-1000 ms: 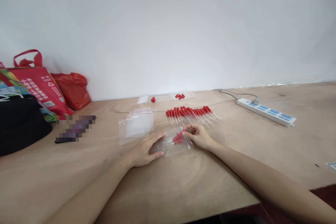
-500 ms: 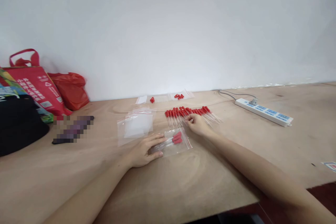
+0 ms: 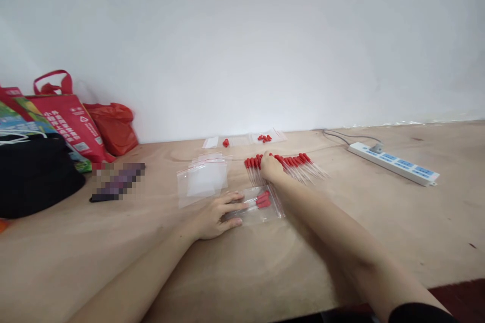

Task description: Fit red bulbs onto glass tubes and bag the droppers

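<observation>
My left hand [image 3: 222,214] lies flat with its fingers spread, resting on the end of a clear zip bag [image 3: 248,218]. Inside that bag are several droppers with red rubber bulbs [image 3: 262,199], their tubes partly under my fingers. A row of loose droppers [image 3: 297,160], red bulbs pointing away from me and clear tubes towards me, lies beyond the bag. Over the left part of this row is my right hand [image 3: 272,167], its back covering some bulbs. Its fingertips are hidden, so whether they grip a dropper does not show.
Overlapping flat zip bags [image 3: 204,179] lie left of the row. Farther back, by the wall, are bags with small red bulbs [image 3: 264,138]. A white power strip [image 3: 394,162] sits at right; a phone-like dark object [image 3: 119,181], a black hat [image 3: 38,174] and red bags [image 3: 81,126] at left.
My right hand has moved up and slightly left over the bulbs, its fingertips now out of sight. My left hand stays on the bag. The whole view has shifted a little.
</observation>
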A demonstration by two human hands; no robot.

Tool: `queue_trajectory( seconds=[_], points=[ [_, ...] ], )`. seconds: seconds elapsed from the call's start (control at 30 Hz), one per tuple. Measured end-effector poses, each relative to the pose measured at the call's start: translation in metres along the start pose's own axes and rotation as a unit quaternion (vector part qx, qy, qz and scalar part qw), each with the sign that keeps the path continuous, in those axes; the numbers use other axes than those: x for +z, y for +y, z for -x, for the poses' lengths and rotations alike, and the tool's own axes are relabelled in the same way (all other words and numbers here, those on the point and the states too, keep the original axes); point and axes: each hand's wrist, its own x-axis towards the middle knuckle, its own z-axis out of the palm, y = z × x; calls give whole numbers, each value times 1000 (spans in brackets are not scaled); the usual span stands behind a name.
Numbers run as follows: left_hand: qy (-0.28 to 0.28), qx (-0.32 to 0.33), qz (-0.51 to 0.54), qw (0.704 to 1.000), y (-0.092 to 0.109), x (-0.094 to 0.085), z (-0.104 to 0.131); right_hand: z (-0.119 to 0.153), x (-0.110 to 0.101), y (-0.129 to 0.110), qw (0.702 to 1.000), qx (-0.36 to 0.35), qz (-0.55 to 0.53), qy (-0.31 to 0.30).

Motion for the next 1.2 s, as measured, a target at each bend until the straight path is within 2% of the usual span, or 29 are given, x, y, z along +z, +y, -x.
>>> queue_trajectory(
  seconds=[0.13, 0.23, 0.3, 0.43, 0.5, 0.57, 0.67, 0.87, 1.07, 1.2],
  points=[
    [8, 8, -5, 1000, 1, 0, 1, 8, -17, 15, 998, -50, -35, 30],
    [5, 3, -10, 1000, 2, 0, 1, 22, -27, 42, 979, -110, -160, 55],
    [3, -1, -12, 1000, 3, -1, 1, 34, -27, 61, 958, -77, -270, 61],
    [1, -8, -8, 1000, 3, -2, -1, 57, -17, 81, 880, 4, -474, 33],
    [1, -11, -7, 1000, 3, -2, -2, 63, -10, 79, 848, 24, -529, 31],
    [1, -14, -6, 1000, 2, -1, -3, 66, -5, 74, 830, 30, -557, 23],
    [3, -12, -4, 1000, 2, -1, -2, 65, -1, 67, 816, 23, -577, 25],
    [4, -14, -2, 1000, 2, -2, -2, 64, 0, 66, 801, -18, -594, 72],
    [0, -15, 3, 1000, 3, -2, -3, 72, -3, 61, 770, 17, -638, 16],
    [-10, -29, -6, 1000, 4, -3, -2, 78, -7, 62, 765, 52, -641, -25]
  ],
)
